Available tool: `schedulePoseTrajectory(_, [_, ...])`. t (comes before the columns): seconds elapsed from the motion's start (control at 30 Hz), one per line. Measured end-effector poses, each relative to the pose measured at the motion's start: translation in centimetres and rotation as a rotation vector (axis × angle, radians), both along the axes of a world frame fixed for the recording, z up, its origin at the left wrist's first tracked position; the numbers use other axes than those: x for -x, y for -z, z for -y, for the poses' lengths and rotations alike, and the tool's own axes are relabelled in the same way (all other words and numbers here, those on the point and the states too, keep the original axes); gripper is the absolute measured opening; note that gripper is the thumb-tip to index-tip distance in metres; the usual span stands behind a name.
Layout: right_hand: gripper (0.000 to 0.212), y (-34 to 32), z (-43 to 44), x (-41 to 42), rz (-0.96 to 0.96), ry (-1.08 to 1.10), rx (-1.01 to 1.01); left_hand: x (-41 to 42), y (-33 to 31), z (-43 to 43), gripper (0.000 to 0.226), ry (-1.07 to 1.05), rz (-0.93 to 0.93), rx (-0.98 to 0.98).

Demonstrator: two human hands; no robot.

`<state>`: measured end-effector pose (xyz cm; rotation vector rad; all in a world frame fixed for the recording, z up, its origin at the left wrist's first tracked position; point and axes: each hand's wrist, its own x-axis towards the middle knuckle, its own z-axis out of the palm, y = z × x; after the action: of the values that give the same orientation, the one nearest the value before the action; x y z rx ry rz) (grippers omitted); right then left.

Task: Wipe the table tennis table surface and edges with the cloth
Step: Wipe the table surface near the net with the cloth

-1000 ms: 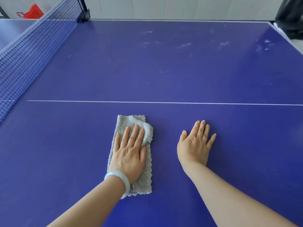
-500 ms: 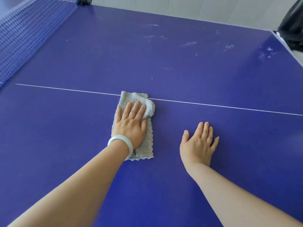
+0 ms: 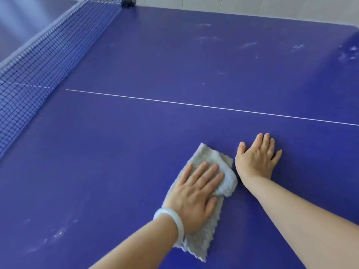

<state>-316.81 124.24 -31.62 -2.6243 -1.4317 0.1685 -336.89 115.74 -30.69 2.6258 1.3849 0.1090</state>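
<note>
A folded grey cloth [image 3: 211, 160] lies flat on the blue table tennis table [image 3: 136, 142], on the near side of the white centre line. My left hand [image 3: 194, 195], with a pale bangle at the wrist, presses flat on the cloth with straight, spread fingers. My right hand [image 3: 256, 158] rests flat on the bare table just right of the cloth, fingers straight. Pale dusty smudges [image 3: 248, 44] mark the far half of the table, and fainter ones [image 3: 58, 232] lie near the front left.
The blue net [image 3: 38, 61] runs along the left side, with its clamp post [image 3: 129, 0] at the far end. Beyond the table's far edge stands a light tiled wall [image 3: 252, 6]. The table's far right corner [image 3: 351, 28] is in view.
My left hand has pulled the cloth back from the white centre line towards me and to the right, next to my right hand. The right hand has stayed flat on the table.
</note>
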Motion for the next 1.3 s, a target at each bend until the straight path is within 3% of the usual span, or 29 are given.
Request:
schedulePoseTrajectory(0.13, [0.069,0.3,-0.2,0.1,0.037,0.01,0.013,6.1,0.1,-8.5,0.06,-0.424,-0.077,0.016])
schedulePoseTrajectory(0.23, [0.069,0.4,-0.2,-0.1,0.025,0.011,0.007,4.6,-0.3,-6.5,0.061,-0.564,0.008,0.069])
schedulePoseTrajectory(0.3, [0.07,0.3,-0.2,-0.1,0.006,0.007,-0.001,1.3,-0.2,-1.1,0.062,-0.487,0.051,0.041])
schedulePoseTrajectory(0.43, [0.071,0.0,0.0,-0.2,-0.032,-0.013,-0.02,-2.1,-0.3,11.7,0.068,-0.038,0.094,0.081])
schedulePoseTrajectory(0.53, [0.072,0.2,0.1,-0.3,-0.033,-0.017,-0.026,1.1,0.3,12.4,0.072,0.162,0.017,0.069])
schedulePoseTrajectory(0.6, [0.073,0.3,0.0,-0.5,-0.035,-0.024,-0.017,3.5,0.3,9.2,0.068,0.096,-0.006,0.043])
schedulePoseTrajectory(0.73, [0.073,0.5,-0.2,-0.6,-0.022,-0.022,-0.011,5.2,0.0,1.3,0.062,-0.407,0.0,0.024])
schedulePoseTrajectory(0.83, [0.075,0.4,-0.3,-0.7,-0.037,-0.027,0.004,2.3,0.0,0.2,0.062,-0.605,0.04,0.044])
schedulePoseTrajectory(0.9, [0.075,-0.1,-0.3,-0.7,-0.074,-0.033,0.013,-1.8,0.2,2.9,0.063,-0.546,0.09,0.021])
schedulePoseTrajectory(0.97, [0.072,-1.2,-0.2,-0.9,-0.155,-0.034,0.048,-6.3,0.4,7.4,0.063,-0.326,0.17,0.064])
schedulePoseTrajectory(1.03, [0.062,-3.2,0.4,-1.5,-0.357,-0.032,0.079,-9.2,0.3,11.3,0.063,-0.144,0.201,0.147])
schedulePoseTrajectory(1.13, [0.056,-6.5,4.2,-2.0,-0.713,-0.077,-0.023,-9.7,-0.2,12.5,0.061,-0.085,0.245,0.237])
schedulePoseTrajectory(1.23, [0.044,-6.7,11.9,0.5,-0.624,-0.234,-0.249,-7.1,-2.5,10.5,0.054,-0.116,0.567,0.419])
schedulePoseTrajectory(1.3, [0.046,-5.1,17.1,3.2,-0.536,-0.361,-0.266,-3.1,-3.6,9.7,0.052,-0.243,0.676,0.378])
